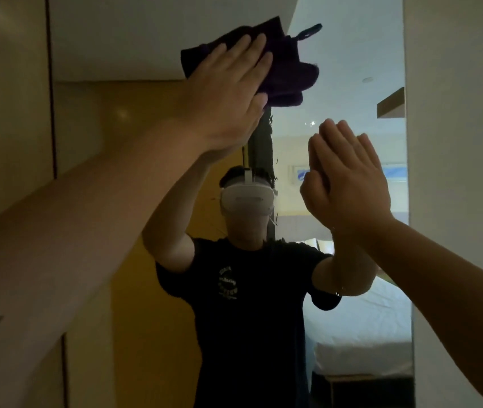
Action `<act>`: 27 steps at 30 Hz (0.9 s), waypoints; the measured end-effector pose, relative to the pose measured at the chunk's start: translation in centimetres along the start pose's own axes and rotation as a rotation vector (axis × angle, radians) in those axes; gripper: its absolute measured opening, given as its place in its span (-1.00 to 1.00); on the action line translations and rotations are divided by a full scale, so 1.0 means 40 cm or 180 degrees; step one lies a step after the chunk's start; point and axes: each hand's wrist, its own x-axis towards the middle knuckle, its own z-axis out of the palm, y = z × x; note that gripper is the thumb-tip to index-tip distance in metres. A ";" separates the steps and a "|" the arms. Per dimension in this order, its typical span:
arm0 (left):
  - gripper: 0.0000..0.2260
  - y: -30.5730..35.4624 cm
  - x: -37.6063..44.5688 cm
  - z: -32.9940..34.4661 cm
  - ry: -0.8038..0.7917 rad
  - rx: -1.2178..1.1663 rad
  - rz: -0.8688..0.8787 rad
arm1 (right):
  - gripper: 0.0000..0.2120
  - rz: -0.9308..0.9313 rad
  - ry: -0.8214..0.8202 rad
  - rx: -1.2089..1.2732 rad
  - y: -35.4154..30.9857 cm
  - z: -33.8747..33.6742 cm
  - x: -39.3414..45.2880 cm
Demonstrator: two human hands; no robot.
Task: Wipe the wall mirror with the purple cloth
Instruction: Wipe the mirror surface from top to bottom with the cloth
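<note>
Forearms fill the foreground, both raised toward the wall mirror (337, 69). L hand (228, 92) is flat, fingers (252, 51) spread and extended, palm pressing the purple cloth (287, 66) against the glass, upper part of the mirror. Not a pinch grip; cloth is pinned by palm pressure only. R hand (349, 184) is open w/ fingers straight and together, holding nothing, at or just off the glass lower right; contact can't be confirmed.

Cloth: bunched/folded, soft, limp, light; hanging loop (310, 32) sticks out at the top right. Looks like terry or microfibre, so it should conform to the glass and slide w/ little drag. Judgement: best held as now, flat palm over the middle of the wad, fingers spread to keep the folds from creeping out.

Mirror: rigid, smooth, fragile; press moderately.

Task status: wiping in hand, top zone. Lower glass prob. still to cover. Dark streak/marks near centre (263, 142); whether dirt or reflection, unclear.
</note>
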 end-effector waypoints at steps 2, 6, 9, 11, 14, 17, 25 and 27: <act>-0.50 0.029 -0.049 0.004 0.0020 -0.0040 0.0044 | -0.51 -0.0013 0.0054 0.0027 -0.001 -0.002 0.000; -0.50 0.106 -0.175 0.011 -0.0045 -0.0109 0.0184 | -0.55 -0.0019 0.0121 0.0084 -0.005 -0.003 0.002; -0.49 0.170 -0.276 0.012 -0.0087 -0.0154 0.0190 | -0.55 -0.0047 0.0009 0.0132 0.003 -0.017 -0.002; -0.48 0.221 -0.349 0.019 -0.0171 -0.0243 0.0204 | -0.53 -0.0083 -0.0024 0.0075 0.014 -0.026 -0.018; -0.45 0.313 -0.490 0.041 -0.0286 -0.0362 0.0314 | -0.55 -0.0015 0.0035 -0.0055 0.033 -0.034 -0.048; -0.45 0.406 -0.628 0.063 -0.0352 -0.0264 0.0426 | -0.56 0.0152 0.0020 -0.0190 0.042 -0.041 -0.085; -0.70 0.347 -0.543 0.029 0.0330 -0.0726 0.0506 | -0.49 0.0148 -0.0375 -0.0303 0.057 -0.053 -0.130; -0.73 0.312 -0.421 0.002 0.0623 -0.1072 0.0036 | -0.48 0.0152 -0.0434 -0.0307 0.062 -0.052 -0.130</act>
